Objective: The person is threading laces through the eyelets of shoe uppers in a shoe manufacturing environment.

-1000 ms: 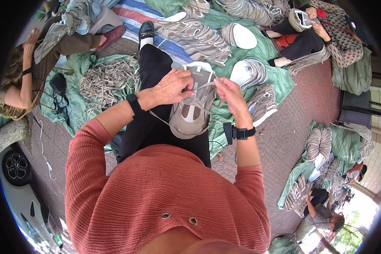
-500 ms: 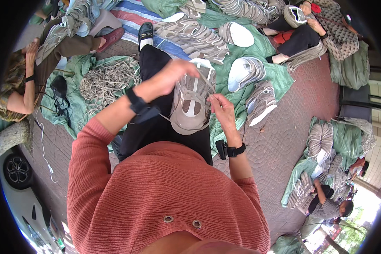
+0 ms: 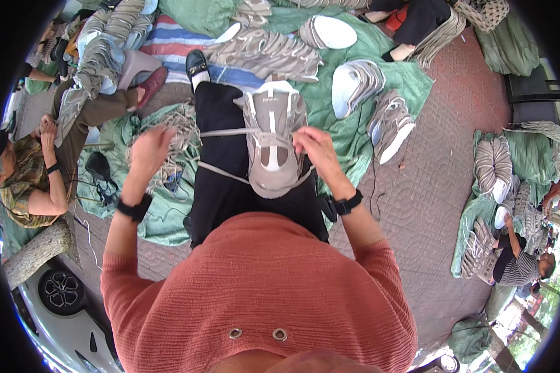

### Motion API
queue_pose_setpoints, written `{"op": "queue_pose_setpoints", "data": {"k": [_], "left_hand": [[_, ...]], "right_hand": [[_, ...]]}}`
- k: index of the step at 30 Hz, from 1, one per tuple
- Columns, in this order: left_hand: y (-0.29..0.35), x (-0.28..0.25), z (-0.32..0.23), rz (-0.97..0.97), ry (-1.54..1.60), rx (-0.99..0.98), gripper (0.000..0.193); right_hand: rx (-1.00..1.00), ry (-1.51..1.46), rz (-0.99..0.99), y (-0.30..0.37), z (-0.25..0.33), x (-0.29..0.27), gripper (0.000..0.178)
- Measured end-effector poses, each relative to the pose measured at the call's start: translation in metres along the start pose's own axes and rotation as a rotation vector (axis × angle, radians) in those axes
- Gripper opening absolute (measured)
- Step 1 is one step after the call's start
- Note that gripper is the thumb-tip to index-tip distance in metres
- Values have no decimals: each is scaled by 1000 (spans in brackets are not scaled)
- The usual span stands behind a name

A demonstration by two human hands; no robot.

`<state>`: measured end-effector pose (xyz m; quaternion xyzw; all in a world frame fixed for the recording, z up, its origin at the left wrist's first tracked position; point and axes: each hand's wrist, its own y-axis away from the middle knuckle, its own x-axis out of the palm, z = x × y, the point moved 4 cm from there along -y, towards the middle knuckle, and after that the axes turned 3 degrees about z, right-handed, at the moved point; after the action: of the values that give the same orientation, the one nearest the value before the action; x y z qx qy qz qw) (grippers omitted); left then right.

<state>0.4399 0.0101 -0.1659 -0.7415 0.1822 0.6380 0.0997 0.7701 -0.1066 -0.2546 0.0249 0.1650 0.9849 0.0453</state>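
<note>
The grey shoe [image 3: 275, 183] lies on the black trousers [image 3: 223, 112] in the person's lap, its rounded toe toward the body and its white-edged opening away. The right hand [image 3: 315, 148] is at the shoe's right edge, fingers bent over the lacing; I cannot tell whether it pinches the lace [image 3: 229, 132]. The left hand [image 3: 150, 151] hangs well apart from the shoe, over the pile of laces [image 3: 183, 123], fingers curled and blurred, so I cannot tell if it grips anything. 2 strands of lace stretch from the shoe across the trousers toward that side. Beyond the shoe, a row of grey uppers [image 3: 266, 55] lies on a striped sheet [image 3: 173, 40]. 2 smaller stacks rest on the green sheet [image 3: 410, 81] to the right.
</note>
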Motion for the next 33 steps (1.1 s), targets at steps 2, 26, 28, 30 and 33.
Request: {"op": "queue_pose_setpoints", "data": {"k": [2,26,28,30,33], "left_hand": [[-24,-6,-78,-116,497,321,23],[-79,83,-194,274,364,873,21],[-80,85,-192,287,328,881,20],[-73,78,-193,197,330,933,17],[-63,58,-174,-17,199,968,11]], "right_hand": [[-6,-35,38,-2,15,0,16],[-725,920,80,-28,47,-17,61],[-652,1003,155,-34,46,-16,54],[-678,1005,164,-34,46,-10,49],[-765,941,179,-34,39,9,42]]}}
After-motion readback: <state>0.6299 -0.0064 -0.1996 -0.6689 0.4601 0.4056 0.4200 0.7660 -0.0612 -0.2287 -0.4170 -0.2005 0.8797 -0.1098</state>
